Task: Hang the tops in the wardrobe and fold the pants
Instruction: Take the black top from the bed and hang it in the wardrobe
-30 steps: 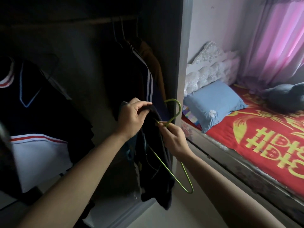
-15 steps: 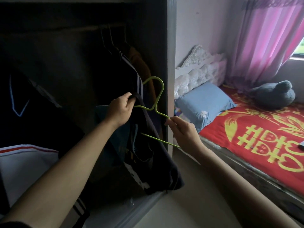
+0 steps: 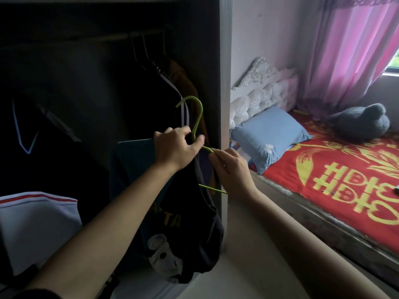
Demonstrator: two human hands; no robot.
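Found thin green wire hanger (image 3: 200, 113) raised in front of open dark wardrobe (image 3: 224, 83), hook uppermost, well below pale hanging rail (image 3: 133, 36) and not yet on it.

Found left grip (image 3: 174, 147) curled round base of hook together with bunched neck of black printed top (image 3: 183, 234); rest of top hanging slack beneath, within the wardrobe opening.

Found right grip (image 3: 232, 167) pinching the bare sloping wire on hanger's right side.

Could not make out hanger's left shoulder in the dim light: inside the top or not, unknown. Right shoulder plainly uncovered.

Judged this top part-threaded at best. Left to do: seat on both shoulders, then hook over rail.

Counted at least two garments already hung at right end of rail: dark jacket with white stripes (image 3: 172, 87) and brown garment (image 3: 183, 80) just beside it. Noted more dark clothing further left.

Saw no pants anywhere in view; logged folding as not shown, presumably outstanding.
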